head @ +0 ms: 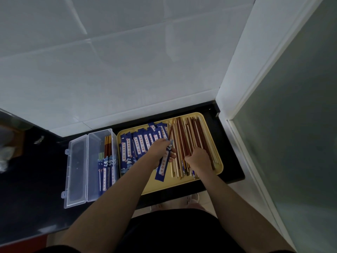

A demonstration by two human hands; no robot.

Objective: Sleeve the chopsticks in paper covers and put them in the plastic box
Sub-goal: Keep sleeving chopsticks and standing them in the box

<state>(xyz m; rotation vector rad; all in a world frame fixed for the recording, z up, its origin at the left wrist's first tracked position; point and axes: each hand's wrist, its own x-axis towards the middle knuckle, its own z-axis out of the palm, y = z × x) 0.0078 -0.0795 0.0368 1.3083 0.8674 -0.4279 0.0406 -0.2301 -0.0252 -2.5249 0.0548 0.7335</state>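
Both forearms reach from my lap to the yellow tray (182, 185) on the counter (36, 179). There my left hand (160, 152) grips a blue sleeve (163, 166) with a brown chopstick (170, 131) poking out of its far end, held slantwise so a second stick can slide in beside it. My right hand (198, 158) is curled down into the loose chopsticks (193, 136), seemingly picking that mate, though I cannot tell whether it has one. Spare sleeves (140, 141) lie fanned at the tray's left, close to the open box (102, 167) just beside it, where finished pairs already lie.
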